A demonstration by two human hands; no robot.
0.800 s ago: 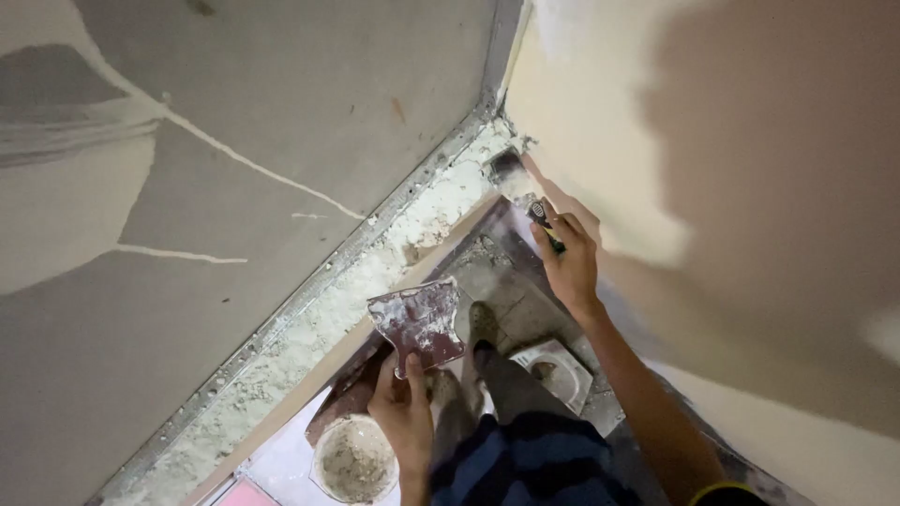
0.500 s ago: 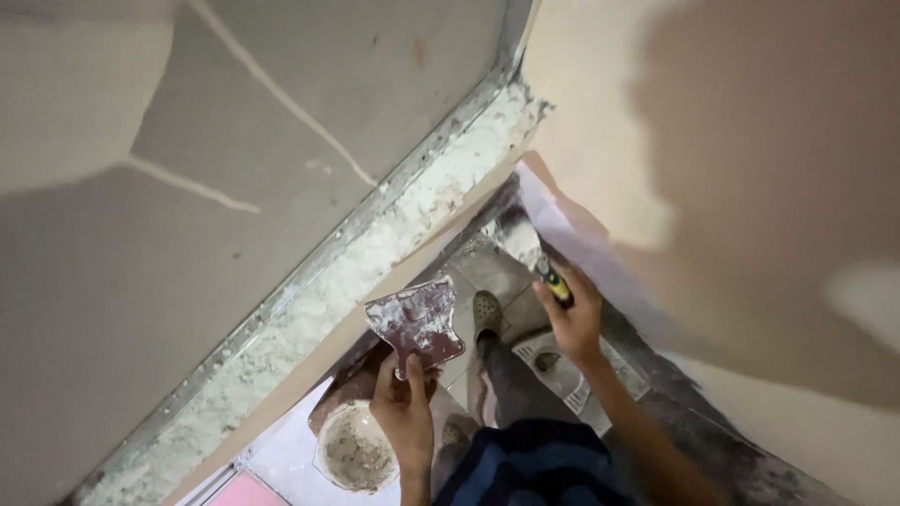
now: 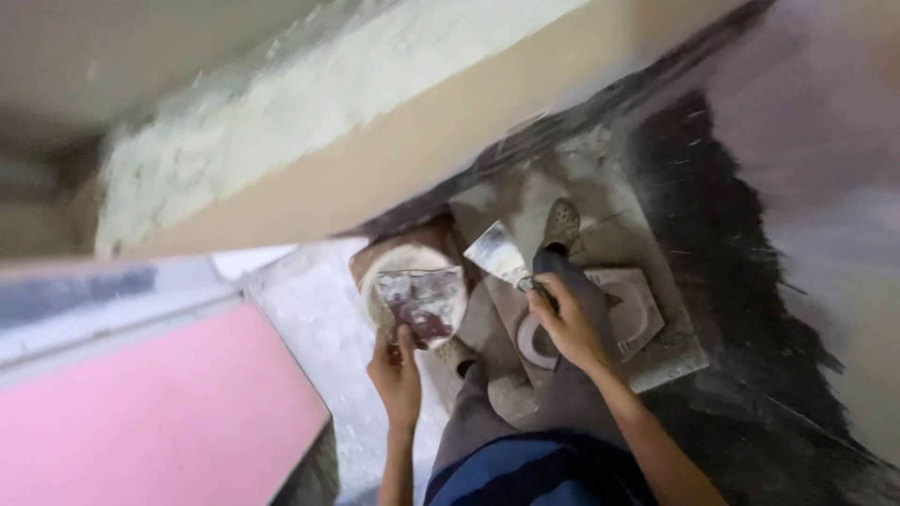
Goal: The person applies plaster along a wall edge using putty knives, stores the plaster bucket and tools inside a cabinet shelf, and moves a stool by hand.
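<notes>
To the left of my legs there is a pink board (image 3: 178, 412) down on the floor, and anything that slides off my tools could land on it. My left hand (image 3: 397, 375) has its fingers closed round the lower edge of a flat plate (image 3: 424, 302) smeared with dark and pale filler, held over a round tub (image 3: 398, 272) of the same stuff; if I tip the plate, the load could slip past the tub. My right hand (image 3: 567, 323) is curled tight on the handle of a putty knife (image 3: 499, 255), blade pointing up and left, just beside the plate without touching it. I seem to be standing on a dusty block (image 3: 647, 347), one shoe (image 3: 561, 225) near its far edge, so leaning while scraping could cost me my footing.
</notes>
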